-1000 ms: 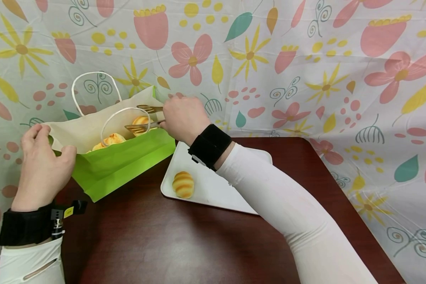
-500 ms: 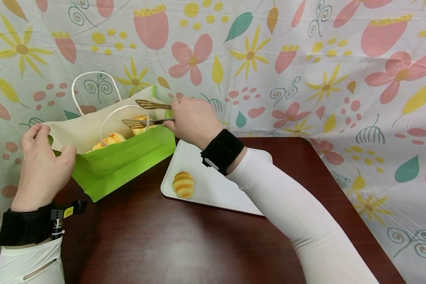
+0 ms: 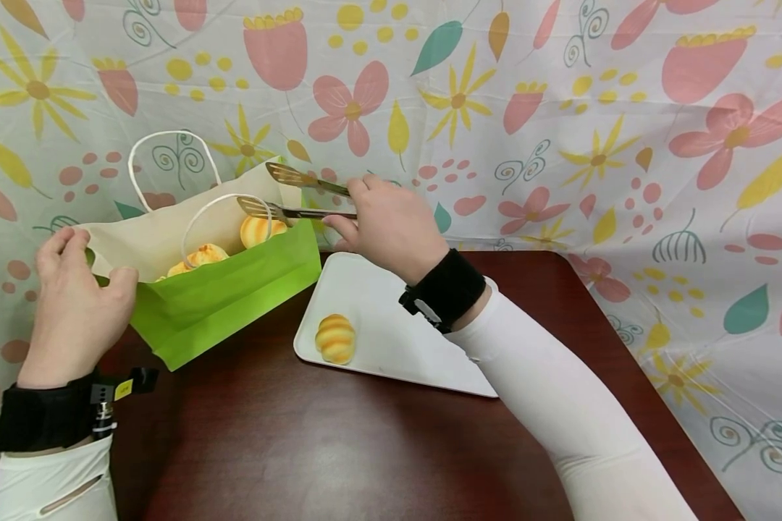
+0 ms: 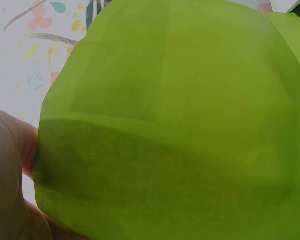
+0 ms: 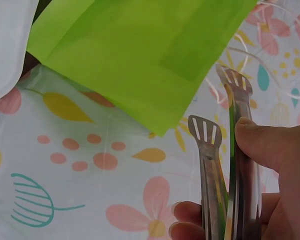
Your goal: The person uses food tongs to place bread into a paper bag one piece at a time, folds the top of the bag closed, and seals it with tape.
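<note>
My left hand (image 3: 81, 304) grips the left end of a green paper bag (image 3: 234, 300) at its rim; in the left wrist view the green panel (image 4: 165, 150) fills most of the picture. Striped and crinkled yellow bread rolls (image 3: 255, 231) lie inside the bag, partly hidden by its front wall. In my right hand (image 3: 397, 228) I hold slotted metal tongs (image 5: 244, 175), their tips spread apart with nothing between them. The tips are over the bag's right end, near a white handle. One striped roll (image 3: 335, 339) sits on a white tray (image 3: 397, 340).
The tray lies right of the bag on a dark brown table (image 3: 287, 441). Two white rope handles (image 3: 174, 134) stand up from the bag. A flower-print cloth (image 3: 469, 181) hangs close behind the table and along its right side.
My right hand has drawn back to the right and slightly up, bringing the tongs out of the bag's opening. The left hand and the bag stay nearly still.
</note>
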